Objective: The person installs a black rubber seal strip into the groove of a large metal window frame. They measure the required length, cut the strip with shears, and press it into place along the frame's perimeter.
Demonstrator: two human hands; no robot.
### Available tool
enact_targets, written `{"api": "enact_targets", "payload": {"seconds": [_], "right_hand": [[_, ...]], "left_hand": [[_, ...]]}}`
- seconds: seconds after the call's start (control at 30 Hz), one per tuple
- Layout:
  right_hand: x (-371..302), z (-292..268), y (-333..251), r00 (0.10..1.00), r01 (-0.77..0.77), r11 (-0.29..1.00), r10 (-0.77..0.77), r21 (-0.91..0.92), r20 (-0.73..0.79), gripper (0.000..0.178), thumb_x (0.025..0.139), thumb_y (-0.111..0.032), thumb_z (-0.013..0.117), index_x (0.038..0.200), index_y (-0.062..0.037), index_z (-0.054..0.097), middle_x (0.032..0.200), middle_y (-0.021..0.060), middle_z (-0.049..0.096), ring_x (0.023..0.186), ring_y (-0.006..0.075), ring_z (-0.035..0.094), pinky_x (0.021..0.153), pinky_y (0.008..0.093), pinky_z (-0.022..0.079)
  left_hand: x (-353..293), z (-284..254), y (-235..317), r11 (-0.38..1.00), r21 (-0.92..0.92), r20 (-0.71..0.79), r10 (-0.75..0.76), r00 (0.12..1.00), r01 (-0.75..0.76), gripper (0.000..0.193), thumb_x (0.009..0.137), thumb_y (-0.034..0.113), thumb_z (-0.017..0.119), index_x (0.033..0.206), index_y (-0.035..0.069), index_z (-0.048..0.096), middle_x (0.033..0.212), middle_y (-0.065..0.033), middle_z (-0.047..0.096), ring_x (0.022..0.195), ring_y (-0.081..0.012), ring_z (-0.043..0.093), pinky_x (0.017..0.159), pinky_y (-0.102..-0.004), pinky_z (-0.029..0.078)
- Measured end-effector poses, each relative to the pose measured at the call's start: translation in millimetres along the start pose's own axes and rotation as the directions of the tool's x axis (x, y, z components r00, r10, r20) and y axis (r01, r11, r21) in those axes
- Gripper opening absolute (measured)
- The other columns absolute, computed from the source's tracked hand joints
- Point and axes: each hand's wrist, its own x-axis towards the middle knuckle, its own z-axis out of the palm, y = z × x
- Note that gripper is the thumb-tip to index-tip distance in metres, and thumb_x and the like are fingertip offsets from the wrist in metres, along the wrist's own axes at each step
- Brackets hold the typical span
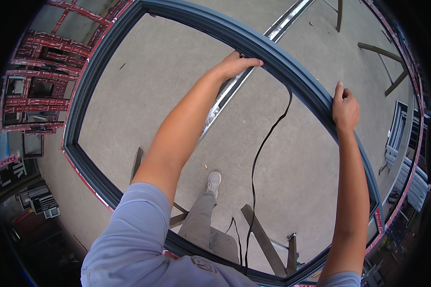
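Note:
A large dark grey window frame (254,40) spans most of the view in front of me, with red-patterned tape on parts of its outer edge. My left hand (232,66) grips the inner edge of its far side, thumb lying on the black groove and fingers curled beneath, partly hidden. Further right, my right hand (345,109) is closed at the outer edge of that same side, its thumb pointing up. A thin black rubber strip (253,191) hangs from the inner edge between my hands and trails down toward the near side.
Through the opening show a silvery rail (234,86), my shoe (214,181) and stand legs (265,234) on the concrete floor. Red-taped frames (45,103) are stacked at the left. Pale metal profiles (407,177) lie at the right; another stand leg (378,51) is at the far right.

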Motion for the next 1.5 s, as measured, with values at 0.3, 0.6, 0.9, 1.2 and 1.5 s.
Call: {"api": "enact_targets", "payload": {"seconds": [0.3,0.6,0.9,1.2,1.5], "right_hand": [[2,-1,1,1.0,0.018,0.999,-0.019,-0.036,-0.025,0.059,0.097,-0.059,0.045,0.095,-0.0069,0.074,0.094,0.0181,0.073,0.094,0.0374,0.068,0.084,0.0445,0.052],[1,4,6,0.999,0.005,0.999,-0.004,0.039,-0.04,0.056,0.095,-0.059,0.047,0.098,-0.009,0.073,0.093,0.0163,0.073,0.092,0.0367,0.069,0.082,0.0443,0.053],[-29,-9,2,0.882,0.395,0.913,-0.347,0.101,-0.319,0.034,0.093,-0.031,0.067,0.115,-0.0052,0.066,0.127,0.014,0.064,0.114,0.0337,0.06,0.096,0.0428,0.047],[-368,73,166,0.576,0.005,0.987,0.13,-0.163,0.807,0.097,0.081,-0.054,0.073,0.151,-0.0011,0.033,0.147,0.0282,0.044,0.131,0.0421,0.05,0.106,0.0499,0.044],[-508,98,312,0.226,-0.421,0.905,0.038,0.063,0.973,0.077,0.086,-0.036,0.074,0.142,0.0066,0.042,0.101,0.0229,0.067,0.092,0.0265,0.063,0.083,0.04,0.049]], "left_hand": [[-36,-1,-8,0.941,0.298,-0.332,-0.054,0.942,0.159,0.088,0.081,0.055,0.074,0.138,-0.008,0.049,0.138,-0.0245,0.053,0.127,-0.036,0.054,0.106,-0.043,0.043],[-168,14,-6,0.566,0.802,-0.326,0.15,0.933,0.189,0.084,0.08,0.06,0.073,0.13,-0.004,0.052,0.114,-0.0224,0.061,0.105,-0.0387,0.061,0.087,-0.0475,0.05],[-168,21,-4,0.533,0.8,-0.387,0.108,0.916,0.275,0.065,0.083,0.056,0.069,0.119,0.004,0.058,0.105,-0.0167,0.067,0.099,-0.0351,0.065,0.082,-0.0461,0.053],[-170,22,-4,0.506,0.795,-0.397,0.019,0.918,0.333,0.058,0.088,0.057,0.063,0.116,0.007,0.058,0.107,-0.014,0.067,0.101,-0.0316,0.065,0.085,-0.0448,0.053],[-172,23,-4,0.565,0.768,-0.41,0.074,0.909,0.301,0.056,0.087,0.054,0.065,0.117,0.007,0.06,0.103,-0.014,0.067,0.1,-0.0323,0.064,0.087,-0.0458,0.051]]}}
